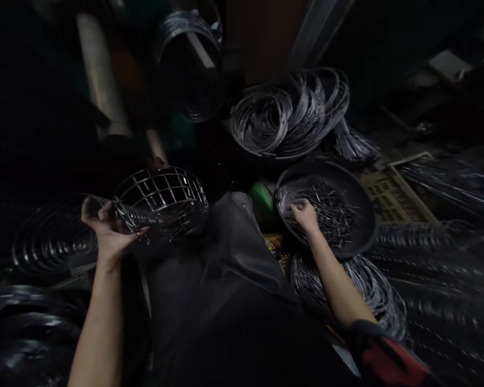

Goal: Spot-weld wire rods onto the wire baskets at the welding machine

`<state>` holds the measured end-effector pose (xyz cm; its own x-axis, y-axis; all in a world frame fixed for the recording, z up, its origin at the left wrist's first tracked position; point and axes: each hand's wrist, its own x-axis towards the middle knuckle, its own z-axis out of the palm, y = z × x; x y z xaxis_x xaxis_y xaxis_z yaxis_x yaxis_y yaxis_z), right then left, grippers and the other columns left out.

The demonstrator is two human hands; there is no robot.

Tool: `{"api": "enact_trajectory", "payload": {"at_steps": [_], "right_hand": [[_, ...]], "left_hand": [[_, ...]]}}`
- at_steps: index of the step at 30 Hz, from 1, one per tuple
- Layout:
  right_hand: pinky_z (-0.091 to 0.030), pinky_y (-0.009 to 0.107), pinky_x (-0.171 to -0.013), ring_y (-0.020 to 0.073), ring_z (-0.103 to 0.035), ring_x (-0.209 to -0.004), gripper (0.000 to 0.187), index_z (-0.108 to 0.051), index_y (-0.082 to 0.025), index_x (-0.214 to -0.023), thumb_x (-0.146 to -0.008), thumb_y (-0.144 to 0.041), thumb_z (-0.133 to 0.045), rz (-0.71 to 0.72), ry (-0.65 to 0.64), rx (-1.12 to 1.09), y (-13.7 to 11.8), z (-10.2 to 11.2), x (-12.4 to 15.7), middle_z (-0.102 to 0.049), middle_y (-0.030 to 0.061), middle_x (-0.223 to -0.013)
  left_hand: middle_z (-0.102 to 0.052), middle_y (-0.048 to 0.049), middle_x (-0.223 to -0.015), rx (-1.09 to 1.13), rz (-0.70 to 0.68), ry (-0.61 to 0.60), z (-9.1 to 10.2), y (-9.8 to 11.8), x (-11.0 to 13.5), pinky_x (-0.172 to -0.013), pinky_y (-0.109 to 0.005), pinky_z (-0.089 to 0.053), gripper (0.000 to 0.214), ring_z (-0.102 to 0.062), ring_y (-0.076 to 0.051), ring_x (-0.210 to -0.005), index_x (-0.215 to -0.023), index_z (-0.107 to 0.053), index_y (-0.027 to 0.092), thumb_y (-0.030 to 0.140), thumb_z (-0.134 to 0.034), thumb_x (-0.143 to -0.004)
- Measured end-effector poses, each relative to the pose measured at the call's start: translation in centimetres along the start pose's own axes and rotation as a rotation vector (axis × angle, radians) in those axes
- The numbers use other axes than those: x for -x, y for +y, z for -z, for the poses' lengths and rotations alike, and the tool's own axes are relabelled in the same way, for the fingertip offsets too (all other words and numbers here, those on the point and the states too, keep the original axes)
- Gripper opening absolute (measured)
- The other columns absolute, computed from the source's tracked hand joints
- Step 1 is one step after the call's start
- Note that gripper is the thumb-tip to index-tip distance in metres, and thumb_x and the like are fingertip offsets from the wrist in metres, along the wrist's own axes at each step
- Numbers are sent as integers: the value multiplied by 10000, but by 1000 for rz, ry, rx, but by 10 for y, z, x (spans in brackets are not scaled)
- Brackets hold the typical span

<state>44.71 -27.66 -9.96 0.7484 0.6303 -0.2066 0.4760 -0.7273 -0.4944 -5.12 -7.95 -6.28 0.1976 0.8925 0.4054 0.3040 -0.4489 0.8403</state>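
Observation:
A round metal wire basket (165,188) tilts at the left, its bars forming an open grid. My left hand (111,231) grips its near left side, thumb stretched along the wires and fingers curled behind. Over at the right, a dark round pan (361,188) holds a pile of short metal wire pieces (331,212). My right hand (305,216) reaches into the pan's left part with thumb and forefinger closed together; whatever lies between the fingertips is too small and blurred to make out.
Large wire coils (266,121) stand behind the pan, and another wire bundle (358,290) lies below it. A green object (261,198) sits at the pan's left. Dark cloth (226,269) covers my lap. Wire rings (52,242) are at far left; a printed yellow board (399,196) lies right.

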Motion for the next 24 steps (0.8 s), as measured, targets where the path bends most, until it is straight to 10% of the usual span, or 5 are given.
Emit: {"api": "enact_trajectory", "payload": {"at_steps": [5, 10, 15, 24], "right_hand": [[-504, 352, -804, 210, -647, -855, 410, -660, -174, -955, -747, -525, -624, 330, -207, -577, -52, -30, 58, -701, 75, -910], [-508, 324, -662, 179, -621, -668, 488, -643, -179, -948, -664, -571, -694, 301, -413, -612, -104, -38, 87, -657, 25, -714], [-512, 298, -720, 183, -659, -766, 311, -715, -190, -938, -755, -440, -686, 647, -865, -443, -189, -6, 95, -711, 30, -799], [-472, 267, -600, 208, -699, -878, 366, -617, -254, -1250, -899, -330, -545, 1412, -365, 281, -234, -34, 116, -692, 38, -1147]], "left_hand": [[-404, -69, -1275, -16, -102, 27, -30, 36, 27, -1013, -503, -416, 1231, -492, -272, -1157, -1341, -231, 350, 537, -921, -339], [-374, -120, -1319, -179, -69, -141, -55, 60, 25, -1055, -509, -389, 1080, -397, -328, -1253, -1362, -328, 260, 540, -877, -475], [-314, -116, -1336, -344, -113, -273, -59, 74, 11, -1063, -539, -360, 828, -325, -351, -1270, -1259, -517, 270, 441, -881, -536], [-332, -113, -1321, -374, -51, -237, -45, 79, 12, -1065, -519, -369, 740, -339, -344, -1263, -1181, -587, 248, 371, -890, -518]]}}
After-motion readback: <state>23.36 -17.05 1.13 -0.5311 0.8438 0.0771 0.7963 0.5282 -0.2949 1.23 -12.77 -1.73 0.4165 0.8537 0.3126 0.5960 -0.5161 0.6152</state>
